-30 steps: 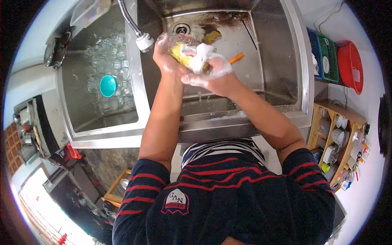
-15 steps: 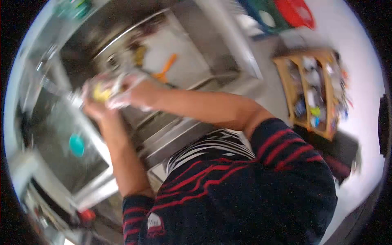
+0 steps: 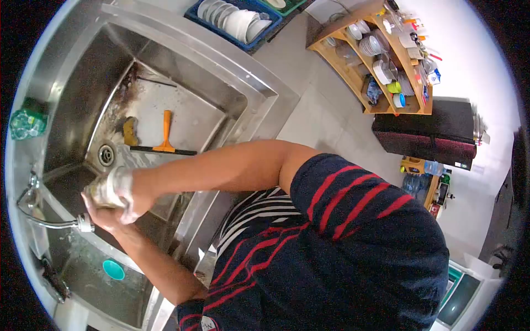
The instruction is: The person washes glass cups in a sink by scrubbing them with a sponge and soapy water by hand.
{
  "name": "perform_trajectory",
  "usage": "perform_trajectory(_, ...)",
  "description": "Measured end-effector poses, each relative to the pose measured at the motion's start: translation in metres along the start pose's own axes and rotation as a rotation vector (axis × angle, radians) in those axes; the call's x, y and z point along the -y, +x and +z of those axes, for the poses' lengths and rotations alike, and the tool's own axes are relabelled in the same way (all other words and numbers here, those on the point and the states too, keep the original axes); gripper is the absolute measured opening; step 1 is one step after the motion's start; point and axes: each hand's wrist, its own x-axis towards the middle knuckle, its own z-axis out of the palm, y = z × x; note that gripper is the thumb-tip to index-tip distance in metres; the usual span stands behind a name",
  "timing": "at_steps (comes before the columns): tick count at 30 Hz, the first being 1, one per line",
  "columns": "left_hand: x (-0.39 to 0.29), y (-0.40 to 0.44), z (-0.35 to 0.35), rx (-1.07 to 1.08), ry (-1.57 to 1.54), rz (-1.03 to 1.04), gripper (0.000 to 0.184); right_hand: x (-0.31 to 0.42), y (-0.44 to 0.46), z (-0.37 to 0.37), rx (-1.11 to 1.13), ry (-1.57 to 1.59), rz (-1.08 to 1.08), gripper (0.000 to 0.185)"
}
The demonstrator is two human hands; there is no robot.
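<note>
Both my hands are together over the divider between two steel basins, close to the faucet (image 3: 85, 222). My right hand (image 3: 135, 193) is closed around a rounded whitish thing (image 3: 107, 187), blurred and seemingly coated in suds. From below, my left hand (image 3: 107, 216) curls its fingers against the same thing. Its kind cannot be made out, and part of it is hidden by my fingers. Beyond them, in the larger basin, lie an orange-handled squeegee (image 3: 165, 132) and a worn yellowish sponge (image 3: 130, 131) near the drain (image 3: 106, 155).
A turquoise bowl (image 3: 114, 270) sits in the smaller basin. Green netting (image 3: 28, 124) rests on the sink's far rim. A blue rack (image 3: 212, 30) of white dishes stands beyond the sink. Wooden shelves (image 3: 348, 60) with crockery are at the right, above a dark cabinet (image 3: 425, 138).
The camera view has turned and sharpened, bringing the dish rack and shelves into fuller view. A yellow patch between my hands no longer shows; the whitish thing is there instead.
</note>
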Motion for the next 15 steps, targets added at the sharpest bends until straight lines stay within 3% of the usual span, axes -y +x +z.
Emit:
perform_trajectory(1,0.016,-0.005,-0.011,0.204,0.369,0.446,0.052,0.005,-0.006,-0.002,0.006,0.012,-0.005,0.045)
perform_trajectory(3,0.001,-0.013,0.003,0.046,-0.093,-0.177,0.05,0.013,-0.012,0.001,0.144,-0.394,-0.015,0.046)
perform_trajectory(4,0.002,-0.011,-0.001,0.074,-0.165,-0.102,0.049,0.003,-0.012,0.011,0.052,-0.367,-0.077,0.051)
perform_trajectory(5,0.001,-0.029,0.016,0.085,0.081,0.029,0.047,0.01,-0.009,0.01,0.227,-0.335,0.084,0.062)
perform_trajectory(6,0.0,-0.02,0.004,0.169,-0.063,-0.01,0.042,0.002,-0.008,0.019,0.162,-0.306,0.058,0.066)
perform_trajectory(9,0.006,-0.027,0.015,0.114,-0.029,0.193,0.042,-0.018,0.0,0.035,-0.061,-0.212,-0.163,0.073)
perform_trajectory(10,0.005,-0.024,0.01,0.276,-0.099,0.185,0.039,-0.012,0.005,0.025,0.017,0.044,-0.059,0.072)
perform_trajectory(11,0.007,-0.027,0.016,0.298,-0.266,0.142,0.046,-0.002,0.008,0.019,0.11,0.296,0.057,0.071)
perform_trajectory(12,0.006,-0.023,0.011,0.447,-0.217,0.153,0.052,0.006,0.006,0.026,0.045,0.678,0.215,0.067)
perform_trajectory(13,0.005,-0.023,0.013,0.422,-0.199,0.151,0.055,0.011,0.006,0.029,-0.014,1.038,0.388,0.063)
perform_trajectory(15,0.002,-0.031,0.021,0.43,-0.375,0.061,0.051,0.017,0.003,0.019,0.027,0.594,0.353,0.068)
